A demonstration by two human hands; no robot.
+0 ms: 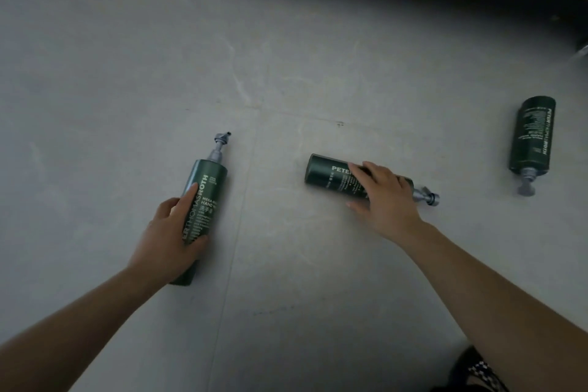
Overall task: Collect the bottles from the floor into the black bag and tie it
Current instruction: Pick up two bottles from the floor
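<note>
Green left bottle point(206, 188): our left hand point(165, 239) gripped it; our right hand point(385, 197), arm outstretched, clasped the middle bottle point(324, 172).

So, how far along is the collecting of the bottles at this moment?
Done: nothing yet, it seems. No bag is in view, and three bottles are down on the floor.
In hand: the left hand grips the left bottle, and the right hand curls over the middle bottle.
Left: the right bottle lies untouched. All three must go into the bag, which then needs tying.
</note>
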